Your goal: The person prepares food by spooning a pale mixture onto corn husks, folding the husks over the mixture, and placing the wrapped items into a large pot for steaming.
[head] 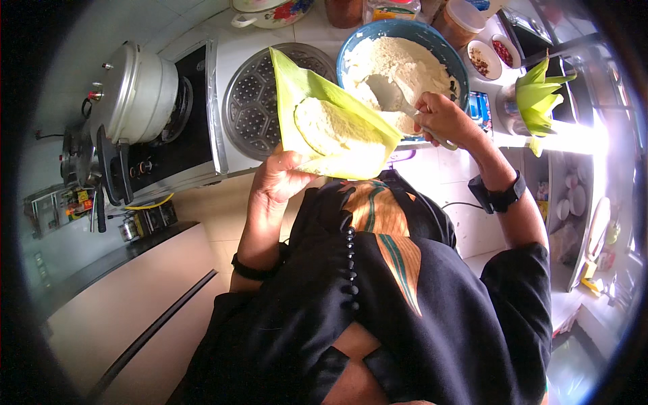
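Note:
My left hand [283, 172] holds up a broad green corn husk [309, 83] by its lower edge. A thick layer of pale dough [336, 126] is spread over the husk's middle. In my right hand [445, 119] is the handle of a light-coloured spoon or scoop [402, 104], its head down in a blue basin [464, 76]. Pale, crumbly dough [405, 58] fills much of that basin. Behind the husk, a round perforated metal steamer tray [248, 101] lies on the counter, partly covered from view.
A pressure cooker [147, 98] stands on the black stove [195, 131] at left. Two small bowls, one with nuts or spices [478, 63] and one with red pieces [502, 53], sit right of the basin. More green husks [539, 96] stand in a metal container [508, 109]. Jars [458, 25] line the back.

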Motion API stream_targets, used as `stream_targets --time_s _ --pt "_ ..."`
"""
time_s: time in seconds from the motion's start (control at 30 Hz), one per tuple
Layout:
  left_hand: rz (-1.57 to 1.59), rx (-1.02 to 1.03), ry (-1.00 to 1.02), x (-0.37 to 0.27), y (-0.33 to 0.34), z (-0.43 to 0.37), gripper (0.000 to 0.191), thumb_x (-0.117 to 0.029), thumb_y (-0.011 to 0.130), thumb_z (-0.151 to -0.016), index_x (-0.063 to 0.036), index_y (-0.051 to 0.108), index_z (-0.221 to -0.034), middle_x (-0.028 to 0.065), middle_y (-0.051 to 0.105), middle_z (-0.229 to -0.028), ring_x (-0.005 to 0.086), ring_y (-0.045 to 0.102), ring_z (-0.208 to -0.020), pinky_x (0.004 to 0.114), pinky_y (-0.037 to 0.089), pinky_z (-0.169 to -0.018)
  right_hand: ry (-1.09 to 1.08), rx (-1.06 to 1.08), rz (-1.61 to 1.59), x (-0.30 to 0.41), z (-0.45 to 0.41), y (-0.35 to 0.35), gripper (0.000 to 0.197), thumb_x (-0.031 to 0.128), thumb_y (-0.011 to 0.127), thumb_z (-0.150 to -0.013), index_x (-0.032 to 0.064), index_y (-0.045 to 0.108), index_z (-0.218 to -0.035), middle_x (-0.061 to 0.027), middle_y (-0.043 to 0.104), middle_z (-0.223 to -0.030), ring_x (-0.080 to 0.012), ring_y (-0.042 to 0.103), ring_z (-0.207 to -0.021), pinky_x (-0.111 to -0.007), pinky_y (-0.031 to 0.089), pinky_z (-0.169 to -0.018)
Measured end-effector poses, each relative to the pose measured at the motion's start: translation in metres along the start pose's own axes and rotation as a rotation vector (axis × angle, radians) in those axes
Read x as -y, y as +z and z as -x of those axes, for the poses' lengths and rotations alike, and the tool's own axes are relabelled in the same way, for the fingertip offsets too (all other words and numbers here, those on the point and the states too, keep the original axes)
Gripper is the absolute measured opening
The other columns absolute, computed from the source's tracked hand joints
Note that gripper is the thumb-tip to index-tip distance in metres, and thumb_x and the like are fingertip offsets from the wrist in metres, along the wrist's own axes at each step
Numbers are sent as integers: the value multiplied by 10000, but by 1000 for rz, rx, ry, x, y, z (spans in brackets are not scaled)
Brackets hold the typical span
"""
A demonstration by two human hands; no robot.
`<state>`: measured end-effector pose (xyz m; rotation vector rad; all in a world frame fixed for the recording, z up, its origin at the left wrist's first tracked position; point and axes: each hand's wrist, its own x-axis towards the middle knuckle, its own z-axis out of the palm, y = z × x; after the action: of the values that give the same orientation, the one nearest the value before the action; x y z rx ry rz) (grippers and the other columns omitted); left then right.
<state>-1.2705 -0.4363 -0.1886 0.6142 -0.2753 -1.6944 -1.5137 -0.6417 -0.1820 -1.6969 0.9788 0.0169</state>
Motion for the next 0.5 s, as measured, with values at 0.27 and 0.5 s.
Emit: stream_targets --time_s 0.27,0.5 --pt "-12 -14 3 -2 12 -8 763 -158 669 -681 -3 318 -1341 134 457 -1296 281 455 -1190 402 376 -1018 43 -32 -241 -14 17 -34 253 147 563 -842 -62 543 -983 -87 603 -757 -77 475 -483 -198 398 -430" --pt "17 84 17 9 25 -33 726 -132 610 -698 9 307 -1342 157 461 -1285 298 456 -1190 437 367 -1022 -69 -87 -544 59 87 -51 241 63 539 -867 -42 462 -1069 -70 569 -756 -37 445 -421 -161 342 -347"
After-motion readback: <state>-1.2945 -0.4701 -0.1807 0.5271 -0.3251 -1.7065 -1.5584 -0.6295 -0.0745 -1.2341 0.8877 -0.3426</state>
